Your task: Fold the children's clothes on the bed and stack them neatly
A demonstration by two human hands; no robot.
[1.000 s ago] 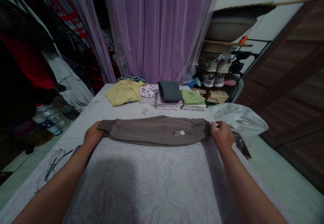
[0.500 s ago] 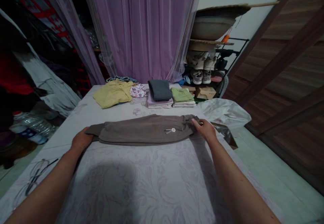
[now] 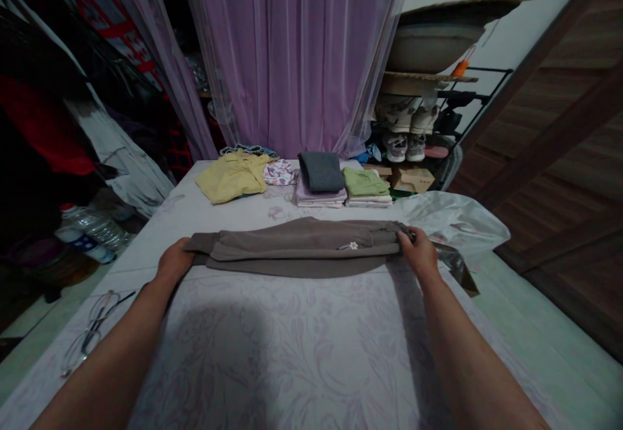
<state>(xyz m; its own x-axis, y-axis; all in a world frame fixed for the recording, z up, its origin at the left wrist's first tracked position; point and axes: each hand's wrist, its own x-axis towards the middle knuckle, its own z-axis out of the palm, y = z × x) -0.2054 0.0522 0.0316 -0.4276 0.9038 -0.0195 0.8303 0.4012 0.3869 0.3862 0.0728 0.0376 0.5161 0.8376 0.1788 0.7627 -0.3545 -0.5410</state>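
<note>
A pair of brown-grey trousers point(image 3: 292, 245), folded lengthwise, stretches sideways across the patterned tabletop point(image 3: 302, 339). My left hand point(image 3: 174, 262) is closed on the cuff end. At the gathered waist end, my right hand point(image 3: 419, 251) pinches the fabric, thumb on top. A small white flower ornament shows near the waist. The upper layer is folded partly back, leaving a lower layer exposed along the near edge. The fingertips of both hands are partly hidden by cloth.
Along the far edge lie a yellow garment point(image 3: 233, 177), a floral cloth point(image 3: 281, 172), a dark grey folded garment point(image 3: 321, 172) on a stack, and a green folded garment point(image 3: 365, 182) on another. Eyeglasses point(image 3: 92, 326) rest at the left. A plastic bag point(image 3: 452, 219) is beyond the right edge.
The near edge of the trousers' upper layer has lifted and shifted away from me, partly covering the flower ornament and baring the lower layer. Both hands keep their hold; the view has shifted left.
</note>
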